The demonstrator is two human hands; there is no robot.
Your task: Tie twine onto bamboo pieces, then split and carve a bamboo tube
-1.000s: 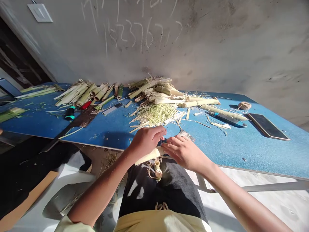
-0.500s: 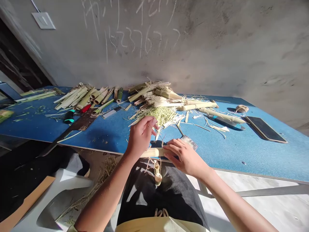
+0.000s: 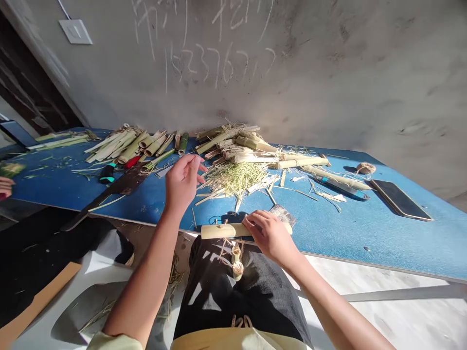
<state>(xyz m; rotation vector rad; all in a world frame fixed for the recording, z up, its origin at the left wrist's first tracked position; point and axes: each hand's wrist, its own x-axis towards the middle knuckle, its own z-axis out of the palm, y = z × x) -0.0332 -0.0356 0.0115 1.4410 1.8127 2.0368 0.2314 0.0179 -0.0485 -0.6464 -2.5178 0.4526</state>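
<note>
A pale split bamboo piece [image 3: 219,231] lies along the near edge of the table. My right hand [image 3: 268,231] is closed over its right part, thumb and fingers pressed on it. Twine is knotted around the bamboo. Below the table edge, a short bamboo section [image 3: 237,265] hangs from the twine in front of my dark trousers. My left hand [image 3: 184,182] is raised above the table, left of the shavings, with its fingers loosely bent and apart and nothing visible in them. A small utility knife blade [image 3: 164,171] shows partly behind that hand.
A pile of bamboo strips and shavings [image 3: 241,170] lies at the middle. Left are a cleaver [image 3: 126,184], a black-and-teal handle [image 3: 107,173] and split bamboo [image 3: 120,146]. A phone [image 3: 401,199] and twine ball [image 3: 366,168] lie right. Another person's hand [image 3: 5,187] shows far left.
My left hand has left the bamboo and moved up and to the left. The right hand stays on the bamboo. Another person's hand has come into view at the far left.
</note>
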